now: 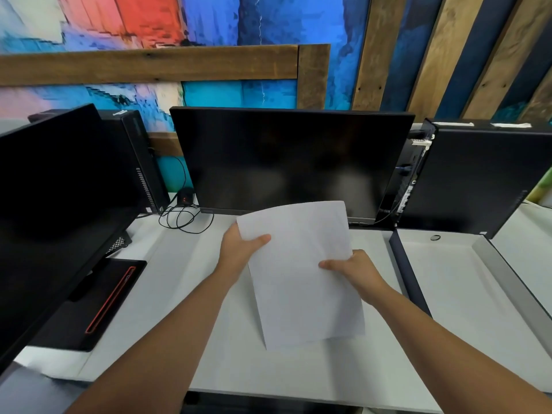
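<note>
Sheet of paper (298, 273): white, blank on the visible face, held in the air above the table (298, 375), with its top edge in front of the lower part of the centre monitor (286, 162). The left hand (239, 249) pinches the upper left edge, thumb on the near face. The right hand (355, 268) pinches the right edge about midway down, thumb likewise on the near face. The lower half of the sheet hangs free.

Probable risks:
1. The 2 grips sit at different heights, so a pull apart or a twist may crease or tear the thin sheet between them.
2. The free lower corner may catch the table and fold under if the sheet comes down steeply.
3. A push forward may brush the top edge against the dark screen.
4. If 1 hand lets go, the sheet may swing and slide towards the open box (448, 282) at the right.

Not visible or unclear:
- The fingers of both hands lie behind the sheet, as does its back face.
- It cannot be told whether this is 1 sheet or several.
- The sheet covers the centre monitor's foot.
- The left monitor (59, 189) and the computer tower (478, 174) are cut off by the frame edges.
- A small ring (435, 237) in the box is too small to identify.
</note>
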Available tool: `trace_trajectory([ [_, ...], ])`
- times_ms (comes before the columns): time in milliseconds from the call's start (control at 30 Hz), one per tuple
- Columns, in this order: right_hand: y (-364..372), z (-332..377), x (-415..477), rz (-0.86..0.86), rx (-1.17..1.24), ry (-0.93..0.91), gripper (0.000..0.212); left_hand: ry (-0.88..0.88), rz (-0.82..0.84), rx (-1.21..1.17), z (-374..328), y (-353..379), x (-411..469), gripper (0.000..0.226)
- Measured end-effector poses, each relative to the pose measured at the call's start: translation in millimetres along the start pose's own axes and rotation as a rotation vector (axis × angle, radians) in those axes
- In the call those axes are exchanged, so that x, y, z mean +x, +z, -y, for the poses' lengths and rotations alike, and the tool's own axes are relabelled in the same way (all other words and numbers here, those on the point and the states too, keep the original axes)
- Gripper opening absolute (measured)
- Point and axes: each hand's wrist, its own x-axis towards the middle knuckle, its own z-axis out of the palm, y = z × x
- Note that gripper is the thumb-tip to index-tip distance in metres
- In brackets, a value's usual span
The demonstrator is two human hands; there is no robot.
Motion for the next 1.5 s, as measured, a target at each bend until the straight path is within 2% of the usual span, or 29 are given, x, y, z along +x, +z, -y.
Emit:
trace_trajectory([
  [100, -4.1, 9.1, 5.2, 0.029, -0.123, 0.021, 0.028, 0.173, 0.06, 0.43, -22.0, 2.9, 12.8, 0.075],
  [167, -4.3, 14.0, 7.8, 0.04, -0.196, 0.031, 0.032, 0.242, 0.131, 0.62, -33.9, 6.4, 20.7, 0.079],
  [233, -2.9, 18.1, 9.9, 0.069, -0.29, 0.03, 0.036, 0.298, 0.241, 0.778, -43.1, 10.5, 26.5, 0.059],
  [300, -0.3, 23.2, 10.1, 0.11, -0.377, 0.028, 0.035, 0.282, 0.373, 0.809, -49.6, 16.1, 27.3, 0.031],
  [367, 2.9, 26.2, 10.4, 0.143, -0.452, 0.028, 0.038, 0.211, 0.448, 0.726, -50.3, 21.9, 24.4, 0.019],
  [467, 7.2, 27.1, 9.1, 0.166, -0.517, 0.025, 0.043, 0.116, 0.439, 0.596, -39.9, 22.2, 18.9, 0.009],
  [633, -2.7, 20.0, 7.3, 0.164, -0.544, 0.004, 0.021, -0.015, 0.35, 0.327, -16.5, 7.7, 7.4, 0.006],
  [800, -38.5, 11.2, 4.8, 0.142, -0.636, -0.004, 0.013, -0.075, 0.238, 0.123, -3.4, -16.4, 1.6, 0.004],
  [867, -55.1, 5.4, 0.9, 0.111, -0.542, -0.009, 0.014, -0.102, 0.199, 0.062, 2.7, -26.5, 0.1, 0.005],
  [933, -63.6, -2.4, -5.6, 0.102, -0.259, -0.027, 0.011, -0.128, 0.173, -0.004, 10.4, -33.9, -2.4, 0.007],
  [1000, -62.4, -9.8, -10.6, 0.074, 0.081, -0.023, 0.025, -0.151, 0.149, -0.074, 15.9, -36.0, -6.0, 0.006],
  [1067, -56.9, -14.8, -14.4, 0.04, 0.282, -0.041, 0.038, -0.156, 0.132, -0.145, 19.9, -35.3, -10.4, 0.006],
  [1133, -52.0, -15.6, -18.8, 0.011, 0.312, -0.09, 0.042, -0.154, 0.132, -0.206, 22.5, -34.7, -14.0, 0.011],
  [1233, -49.3, -20.4, -24.6, -0.01, 0.284, -0.138, 0.034, -0.163, 0.138, -0.218, 27.2, -38.5, -18.0, 0.015],
  [1367, -44.9, -33.8, -29.1, 0.015, 0.191, -0.111, 0.031, -0.198, 0.158, -0.162, 37.3, -40.0, -24.1, 0.02],
  [1500, -44.7, -29.8, -27.5, -0.018, 0.224, -0.114, 0.032, -0.186, 0.153, -0.166, 31.6, -36.8, -22.4, 0.021],
])
